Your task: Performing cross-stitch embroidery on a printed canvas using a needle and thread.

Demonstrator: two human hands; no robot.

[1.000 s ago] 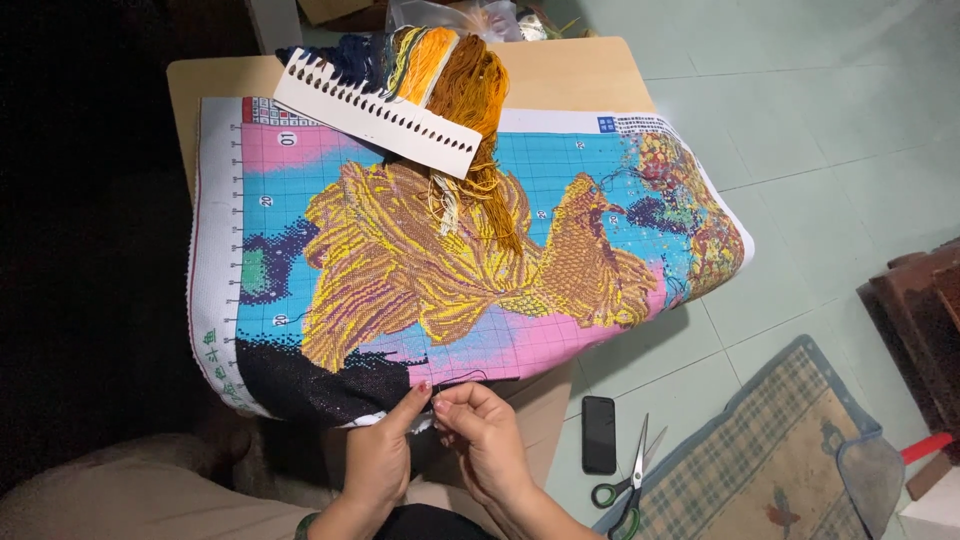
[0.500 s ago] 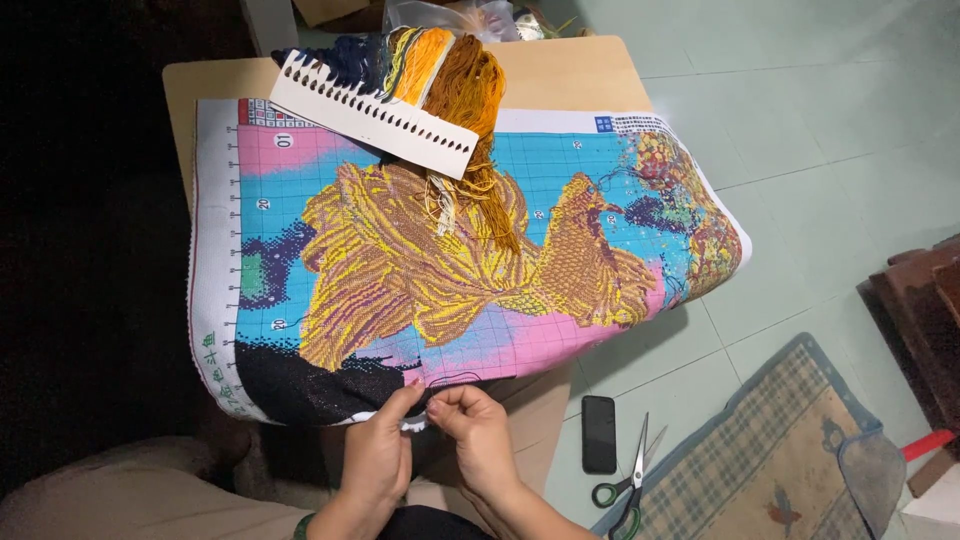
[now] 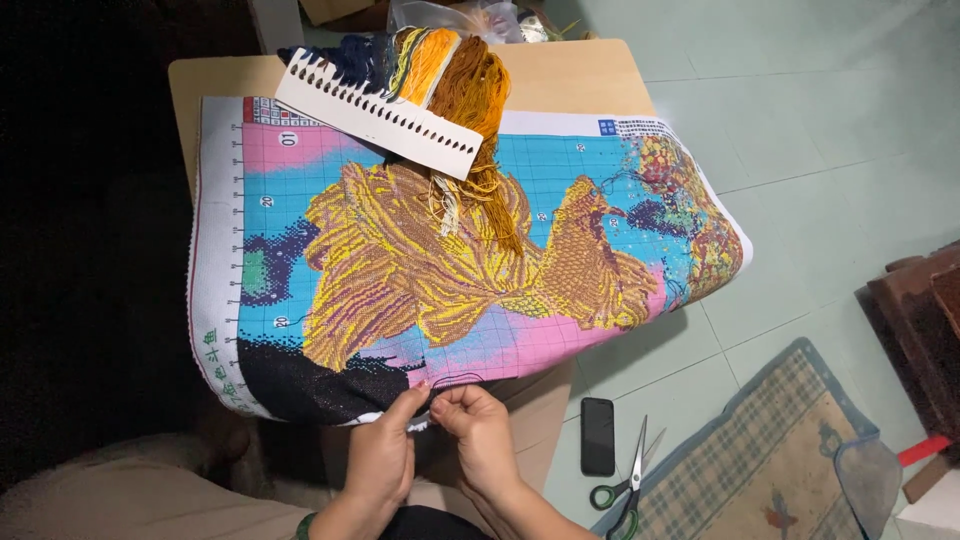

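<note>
In the head view, a large cross-stitch canvas (image 3: 450, 260), printed and partly stitched with golden fish on blue and pink ground, lies draped over a small light wooden table (image 3: 570, 75), its right end hanging past the table's right edge and its near edge hanging toward the person's lap. Both hands meet at that near edge, by the dark stitched patch at the lower left corner of the cloth: the left hand (image 3: 380, 460) pinches the hem with thumb and fingers closed on the fabric, and the right hand (image 3: 480, 435) is closed just beside it, fingertips pressed together as if on a needle or thread, though neither is clear enough to confirm. To stitch well here, I judge the left hand should keep the cloth taut and flat while the right works close to the pinch, drawing thread evenly so the weave does not pucker. At the table's far edge a white punched card holding bundled orange, yellow and navy threads (image 3: 400, 90) rests on the canvas. On the pale green floor to the right lie a black phone (image 3: 598, 436), green-handled scissors (image 3: 625, 485) and a checked rug (image 3: 740, 460).
</note>
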